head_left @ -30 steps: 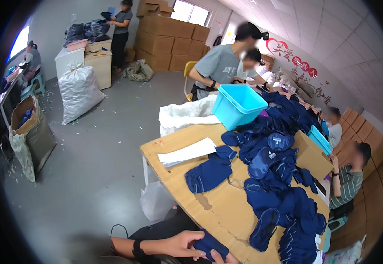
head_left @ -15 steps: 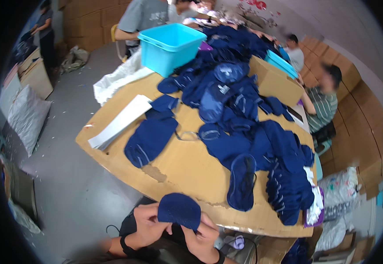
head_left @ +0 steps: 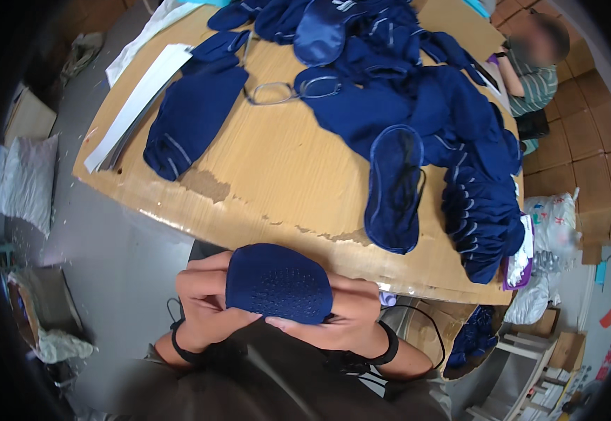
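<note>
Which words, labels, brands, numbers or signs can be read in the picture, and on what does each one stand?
Nothing can be quoted reliably.
Glossy blue eye mask: white mark at the frame's edge, unreadable.
White bag: coloured marks, too small.
Red characters at the right rim: blurred, surface unclear.
Held blue piece: dots, no lettering seen.

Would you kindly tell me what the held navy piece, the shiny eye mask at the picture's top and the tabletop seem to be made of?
The navy piece looks like matte fabric, dotted with small specks. The eye mask seems satin, possibly synthetic, given its sheen. The tabletop suggests wood-grain laminate or veneer, slightly glossy, peeling in brownish patches.
</note>
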Action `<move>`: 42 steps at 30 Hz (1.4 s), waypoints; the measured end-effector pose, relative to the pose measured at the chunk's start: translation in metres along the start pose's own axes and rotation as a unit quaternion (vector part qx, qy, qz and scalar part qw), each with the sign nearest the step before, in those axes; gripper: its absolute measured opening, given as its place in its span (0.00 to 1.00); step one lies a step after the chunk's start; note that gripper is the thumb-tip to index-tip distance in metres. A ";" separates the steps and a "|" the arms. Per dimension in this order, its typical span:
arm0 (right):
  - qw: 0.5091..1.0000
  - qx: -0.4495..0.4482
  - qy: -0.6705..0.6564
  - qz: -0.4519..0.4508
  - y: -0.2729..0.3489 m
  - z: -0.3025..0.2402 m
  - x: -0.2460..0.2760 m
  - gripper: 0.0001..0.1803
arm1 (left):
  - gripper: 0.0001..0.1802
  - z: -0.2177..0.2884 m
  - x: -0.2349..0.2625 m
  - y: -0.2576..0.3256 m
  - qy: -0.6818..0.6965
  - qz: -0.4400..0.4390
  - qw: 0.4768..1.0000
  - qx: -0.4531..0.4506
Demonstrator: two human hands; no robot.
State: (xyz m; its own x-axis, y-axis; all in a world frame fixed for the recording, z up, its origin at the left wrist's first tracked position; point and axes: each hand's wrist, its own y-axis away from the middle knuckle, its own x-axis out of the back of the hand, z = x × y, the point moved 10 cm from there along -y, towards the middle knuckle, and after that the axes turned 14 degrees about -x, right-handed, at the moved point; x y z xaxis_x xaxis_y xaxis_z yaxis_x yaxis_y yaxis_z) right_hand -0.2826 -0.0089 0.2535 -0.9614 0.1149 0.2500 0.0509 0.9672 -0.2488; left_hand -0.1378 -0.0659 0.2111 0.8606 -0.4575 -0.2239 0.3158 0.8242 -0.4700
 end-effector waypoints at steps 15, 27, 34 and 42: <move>0.980 -0.154 -0.125 0.027 0.005 0.033 -0.003 0.08 | 0.06 0.018 -0.013 -0.004 -0.139 -0.058 0.979 -0.137; 0.970 0.117 0.207 0.050 0.025 -0.008 -0.009 0.19 | 0.05 -0.027 -0.010 0.017 0.168 0.101 0.977 0.089; 0.996 -0.067 -0.058 -0.023 0.002 0.017 -0.010 0.16 | 0.11 -0.004 -0.002 0.011 0.063 0.021 0.997 0.038; 0.993 -0.106 -0.035 0.048 0.006 0.027 -0.011 0.10 | 0.10 -0.019 0.003 0.022 0.073 0.031 0.994 0.079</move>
State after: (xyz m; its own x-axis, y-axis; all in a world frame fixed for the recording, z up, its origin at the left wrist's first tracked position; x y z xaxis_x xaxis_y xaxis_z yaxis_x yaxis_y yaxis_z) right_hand -0.2793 -0.0106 0.2240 -0.9656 0.1999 0.1662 0.1916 0.9793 -0.0649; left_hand -0.1356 -0.0556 0.1835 0.8166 -0.4388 -0.3751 0.3330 0.8888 -0.3148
